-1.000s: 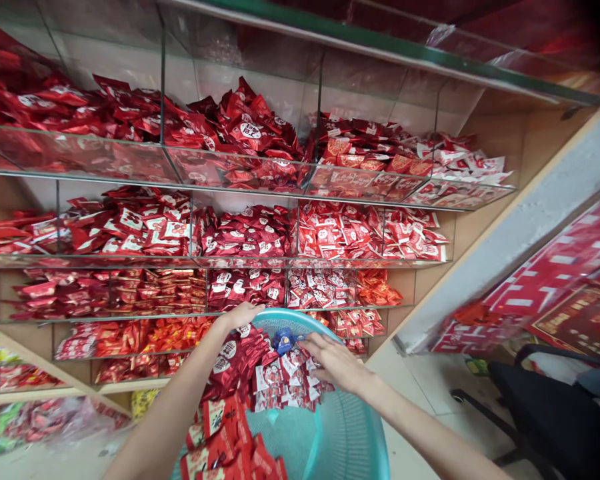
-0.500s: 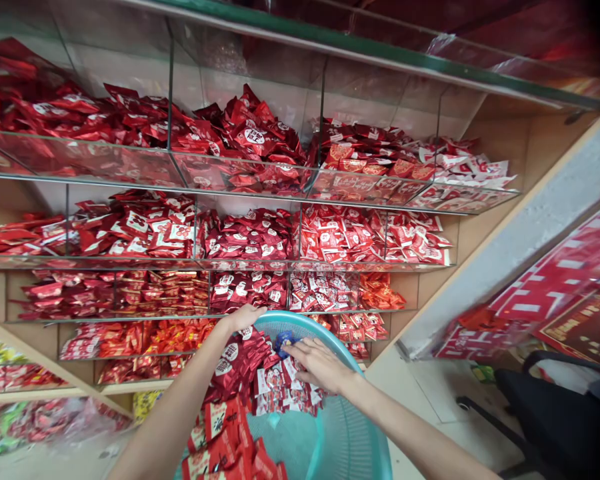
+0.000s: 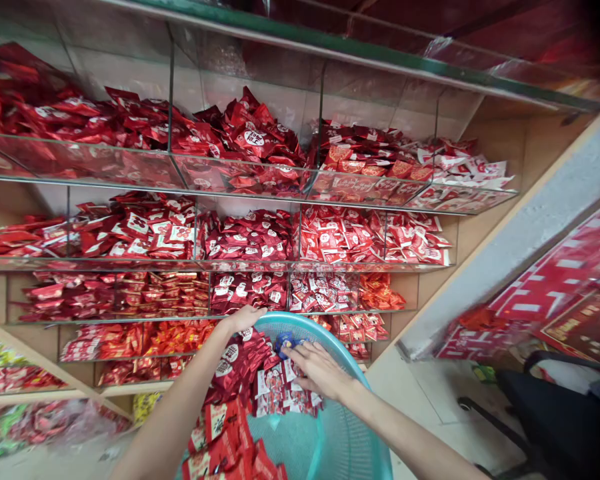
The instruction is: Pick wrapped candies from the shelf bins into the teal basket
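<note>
A teal plastic basket (image 3: pixel 343 433) sits low in the middle, holding several red snack packets (image 3: pixel 230 433) and one small blue packet (image 3: pixel 283 343). My left hand (image 3: pixel 243 318) grips the basket's far rim, fingers curled over it. Inside the basket, my right hand (image 3: pixel 317 370) lies on a heap of red-and-white packets (image 3: pixel 280 390), fingers spread, with the fingertips close to the blue packet.
Glass shelves with dividers (image 3: pixel 300 193) rise in front, filled with red packets in several rows. A wooden side panel (image 3: pixel 510 220) runs diagonally on the right, with red boxes (image 3: pixel 565 280) beyond it. A dark chair (image 3: pixel 555 413) stands at the lower right.
The view has shifted slightly. My right hand has slid a little to the left and deeper over the packets; my left hand has kept its hold on the rim.
</note>
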A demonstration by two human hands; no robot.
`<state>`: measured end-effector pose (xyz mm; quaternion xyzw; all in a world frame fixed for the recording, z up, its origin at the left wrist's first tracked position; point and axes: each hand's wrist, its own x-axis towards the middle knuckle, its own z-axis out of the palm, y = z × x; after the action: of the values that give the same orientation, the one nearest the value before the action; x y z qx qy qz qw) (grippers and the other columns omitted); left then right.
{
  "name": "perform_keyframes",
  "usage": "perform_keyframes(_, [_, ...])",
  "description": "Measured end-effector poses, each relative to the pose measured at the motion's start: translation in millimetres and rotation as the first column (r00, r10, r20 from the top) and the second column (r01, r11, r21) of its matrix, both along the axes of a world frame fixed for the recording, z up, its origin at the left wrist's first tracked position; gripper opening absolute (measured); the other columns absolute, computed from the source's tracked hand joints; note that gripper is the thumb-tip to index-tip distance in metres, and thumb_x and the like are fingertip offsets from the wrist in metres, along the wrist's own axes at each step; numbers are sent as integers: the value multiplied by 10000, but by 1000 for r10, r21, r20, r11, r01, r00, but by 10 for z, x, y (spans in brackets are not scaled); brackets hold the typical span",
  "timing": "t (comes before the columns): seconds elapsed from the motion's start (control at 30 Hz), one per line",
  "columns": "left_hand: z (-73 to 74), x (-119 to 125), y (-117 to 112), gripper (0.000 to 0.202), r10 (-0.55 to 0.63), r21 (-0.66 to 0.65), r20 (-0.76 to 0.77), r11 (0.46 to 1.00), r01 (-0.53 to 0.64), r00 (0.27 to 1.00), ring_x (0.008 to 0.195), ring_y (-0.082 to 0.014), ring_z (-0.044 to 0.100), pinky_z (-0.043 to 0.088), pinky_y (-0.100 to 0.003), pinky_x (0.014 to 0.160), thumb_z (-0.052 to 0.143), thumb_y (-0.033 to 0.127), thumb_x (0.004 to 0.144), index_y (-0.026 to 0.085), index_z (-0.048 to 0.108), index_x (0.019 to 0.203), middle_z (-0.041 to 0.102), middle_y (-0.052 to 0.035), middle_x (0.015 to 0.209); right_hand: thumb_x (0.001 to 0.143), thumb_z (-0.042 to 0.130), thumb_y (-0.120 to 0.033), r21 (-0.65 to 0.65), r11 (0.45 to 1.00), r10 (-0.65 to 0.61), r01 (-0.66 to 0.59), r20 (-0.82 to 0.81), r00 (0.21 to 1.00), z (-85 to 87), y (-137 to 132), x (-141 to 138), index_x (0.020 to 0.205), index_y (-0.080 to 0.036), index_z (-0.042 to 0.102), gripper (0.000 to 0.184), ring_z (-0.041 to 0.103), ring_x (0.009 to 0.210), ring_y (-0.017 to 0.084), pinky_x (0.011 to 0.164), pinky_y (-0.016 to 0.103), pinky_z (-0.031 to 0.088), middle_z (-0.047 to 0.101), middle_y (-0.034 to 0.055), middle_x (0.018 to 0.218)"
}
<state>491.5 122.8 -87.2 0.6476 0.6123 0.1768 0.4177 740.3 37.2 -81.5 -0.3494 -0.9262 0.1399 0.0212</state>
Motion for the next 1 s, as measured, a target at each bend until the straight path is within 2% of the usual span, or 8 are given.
perform_keyframes(0.23, [3, 1, 7, 577, 10, -6, -1, 1000, -10, 1000, 494, -98, 291, 236, -243, 519, 407, 751, 578, 177, 439, 523, 330, 41, 474, 752, 581, -361, -40, 998, -45, 44, -19, 999, -10, -41, -19, 1370, -278, 240, 710, 384, 1186, 260, 1017, 408, 248, 448, 74, 1285])
perform_keyframes(0.43, [57, 17, -19, 581, 18, -23, 6, 1000, -17, 1000, 513, -110, 336, 266, -246, 537, 399, 755, 582, 177, 447, 536, 371, 37, 482, 655, 647, -504, -67, 995, -71, 68, -47, 996, 108, 82, 266, 1379, -288, 215, 871, 369, 1203, 265, 1000, 381, 271, 397, 78, 1331])
perform_keyframes(0.57, [94, 25, -45, 566, 19, -32, 9, 999, -19, 1000, 505, -109, 338, 271, -247, 534, 422, 743, 573, 179, 440, 527, 371, 39, 477, 594, 710, -451, -123, 988, -95, 96, 12, 995, 99, 123, 404, 1383, -262, 218, 948, 372, 1201, 280, 1000, 385, 268, 422, 99, 1315])
perform_keyframes(0.8, [158, 48, -75, 539, 40, -37, 16, 999, -40, 999, 504, -103, 326, 269, -245, 537, 453, 723, 558, 189, 396, 508, 352, 47, 469, 688, 639, -296, -167, 980, -107, 107, 10, 994, 85, 137, 427, 1385, -249, 213, 818, 391, 1191, 262, 994, 389, 280, 449, 99, 1309])
perform_keyframes(1.0, [132, 44, -62, 539, 51, -23, 16, 998, -50, 999, 506, -102, 326, 264, -242, 534, 461, 716, 554, 180, 430, 508, 365, 42, 472, 717, 602, -274, -191, 975, -117, 116, 5, 993, 104, 130, 491, 1389, -279, 189, 788, 348, 1232, 256, 1024, 413, 242, 392, 83, 1357])
